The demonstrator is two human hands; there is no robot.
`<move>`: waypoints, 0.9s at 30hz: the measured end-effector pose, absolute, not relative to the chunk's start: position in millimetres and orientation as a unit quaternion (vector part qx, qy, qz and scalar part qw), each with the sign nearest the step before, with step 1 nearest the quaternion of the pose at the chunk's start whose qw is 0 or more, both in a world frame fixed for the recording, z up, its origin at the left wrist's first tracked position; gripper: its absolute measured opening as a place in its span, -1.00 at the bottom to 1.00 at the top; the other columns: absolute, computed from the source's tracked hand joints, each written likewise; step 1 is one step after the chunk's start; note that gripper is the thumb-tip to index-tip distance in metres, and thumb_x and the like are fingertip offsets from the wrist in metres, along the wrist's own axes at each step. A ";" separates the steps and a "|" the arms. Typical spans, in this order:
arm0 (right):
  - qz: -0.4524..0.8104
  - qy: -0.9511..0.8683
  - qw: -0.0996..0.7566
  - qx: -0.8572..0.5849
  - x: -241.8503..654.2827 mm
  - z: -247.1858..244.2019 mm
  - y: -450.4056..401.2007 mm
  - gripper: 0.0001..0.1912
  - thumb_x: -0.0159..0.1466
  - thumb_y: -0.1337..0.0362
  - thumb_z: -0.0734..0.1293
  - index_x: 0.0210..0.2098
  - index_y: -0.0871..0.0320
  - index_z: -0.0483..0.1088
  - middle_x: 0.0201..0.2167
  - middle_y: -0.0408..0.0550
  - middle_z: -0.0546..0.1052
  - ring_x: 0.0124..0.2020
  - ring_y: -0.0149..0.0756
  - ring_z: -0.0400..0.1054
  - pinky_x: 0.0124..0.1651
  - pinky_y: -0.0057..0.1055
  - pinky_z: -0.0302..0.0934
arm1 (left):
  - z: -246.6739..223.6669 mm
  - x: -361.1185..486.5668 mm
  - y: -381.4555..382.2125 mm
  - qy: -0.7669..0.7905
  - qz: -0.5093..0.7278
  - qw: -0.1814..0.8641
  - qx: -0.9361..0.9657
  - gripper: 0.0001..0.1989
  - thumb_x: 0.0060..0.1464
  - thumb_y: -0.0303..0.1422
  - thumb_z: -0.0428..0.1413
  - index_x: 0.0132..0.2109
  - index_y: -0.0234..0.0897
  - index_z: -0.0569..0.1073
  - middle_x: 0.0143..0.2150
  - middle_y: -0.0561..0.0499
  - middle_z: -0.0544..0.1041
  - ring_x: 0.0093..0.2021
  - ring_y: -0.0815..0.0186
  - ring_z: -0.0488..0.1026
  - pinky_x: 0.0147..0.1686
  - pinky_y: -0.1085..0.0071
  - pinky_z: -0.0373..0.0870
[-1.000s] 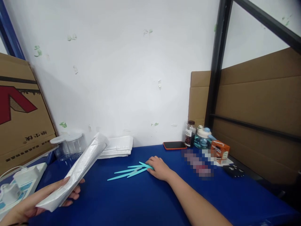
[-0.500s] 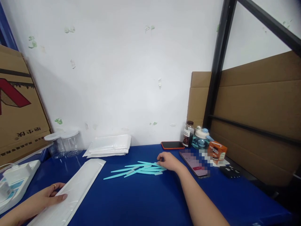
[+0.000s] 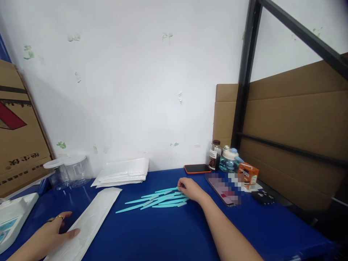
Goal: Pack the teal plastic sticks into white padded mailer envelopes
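A loose fan of turquoise eyebrow razors (image 3: 163, 199) with pale caps lies on the blue tabletop. At its far right end, my right hand (image 3: 190, 188) pinches the end of the farthest one between thumb and fingertips; that razor still lies low by the others. My left hand (image 3: 56, 232) is at the lower left, thumb resting on a white padded mailer (image 3: 89, 221) and fingers spread beside its left edge. The mailer lies flat and slanted, its near end running out of view.
Behind are stacked white mailers (image 3: 122, 172) and two clear lidded jars (image 3: 77, 170). To the right stand an orange-edged phone (image 3: 197, 169), another phone (image 3: 223, 190), a dark bottle (image 3: 214, 155), a blue cup (image 3: 228, 161), an orange box (image 3: 248, 175) and a black item (image 3: 263, 197). A power strip (image 3: 16, 221) sits left.
My left fingers have loosened from the mailer and spread apart. My right hand stays at the pile, where the top razor now lies a little apart from the rest. The view has shifted slightly.
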State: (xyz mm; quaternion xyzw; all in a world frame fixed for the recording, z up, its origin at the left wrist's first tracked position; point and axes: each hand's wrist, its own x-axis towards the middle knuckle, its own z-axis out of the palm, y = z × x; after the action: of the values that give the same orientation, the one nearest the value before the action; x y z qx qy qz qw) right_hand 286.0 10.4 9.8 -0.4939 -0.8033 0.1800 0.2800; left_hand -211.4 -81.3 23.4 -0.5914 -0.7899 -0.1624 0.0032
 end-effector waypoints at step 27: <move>0.099 -0.782 0.279 -0.548 292.7 -3.4 27.6 -0.92 0.10 0.32 0.32 -0.38 0.11 0.45 -0.34 -0.09 0.44 -0.25 -0.27 0.29 -0.21 -0.41 0.09 | 10.9 -21.4 24.3 -0.562 -0.125 -0.052 -0.816 -0.59 0.06 -0.52 -0.14 0.01 -0.17 0.38 -0.05 -0.07 0.42 0.00 0.24 0.32 -0.03 0.37 0.20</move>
State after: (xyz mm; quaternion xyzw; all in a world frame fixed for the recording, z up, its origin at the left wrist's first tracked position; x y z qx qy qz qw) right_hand 292.7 27.6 -3.4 -0.5477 -0.7824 0.0991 0.2794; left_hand -21.4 24.3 10.9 -0.8160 -0.5619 -0.1255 -0.0525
